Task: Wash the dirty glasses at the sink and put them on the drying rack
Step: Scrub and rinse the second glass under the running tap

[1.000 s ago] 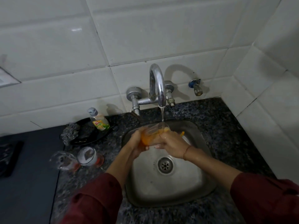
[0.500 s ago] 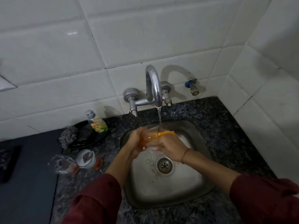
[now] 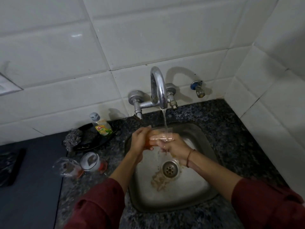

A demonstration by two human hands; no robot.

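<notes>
While the left hand (image 3: 140, 140) and right hand (image 3: 175, 147) grip 1 glass (image 3: 159, 138) under the running tap (image 3: 158, 90), 2 dirty glasses (image 3: 90, 161) wait unwashed beside the sink (image 3: 198, 197).

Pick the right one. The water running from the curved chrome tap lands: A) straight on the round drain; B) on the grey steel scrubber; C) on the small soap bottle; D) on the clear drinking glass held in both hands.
D: the water stream from the curved chrome tap drops onto the clear drinking glass that the left hand and right hand hold over the steel sink.
</notes>
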